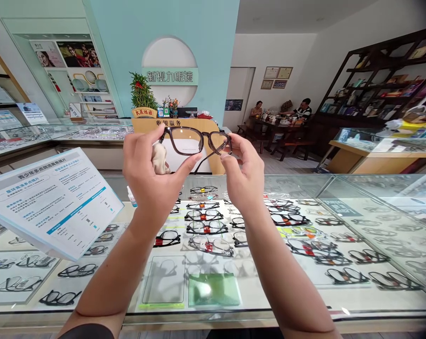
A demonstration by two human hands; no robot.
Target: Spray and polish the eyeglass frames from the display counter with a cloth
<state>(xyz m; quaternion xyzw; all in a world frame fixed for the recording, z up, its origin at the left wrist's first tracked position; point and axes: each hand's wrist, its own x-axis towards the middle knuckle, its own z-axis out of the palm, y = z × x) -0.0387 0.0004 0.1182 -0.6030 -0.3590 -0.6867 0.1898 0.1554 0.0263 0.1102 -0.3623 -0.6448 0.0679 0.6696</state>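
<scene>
A pair of dark-framed eyeglasses (205, 134) is raised above the glass counter, held between both hands. My left hand (145, 157) pinches the left rim with thumb and fingers, and a bunched pale cloth (159, 159) is tucked in the same hand. At the other side, my right hand (244, 165) grips the right lens edge between thumb and fingers. One temple arm slants down behind the frame. Faint print shows on the left lens.
Rows of eyeglasses (207, 228) lie inside the glass display counter (234, 301). A printed sign (53, 202) stands at left. A green card (214, 289) and a clear-edged panel (164, 280) lie near the front. Beyond are a cash desk (213, 123) and two people at a table (276, 120).
</scene>
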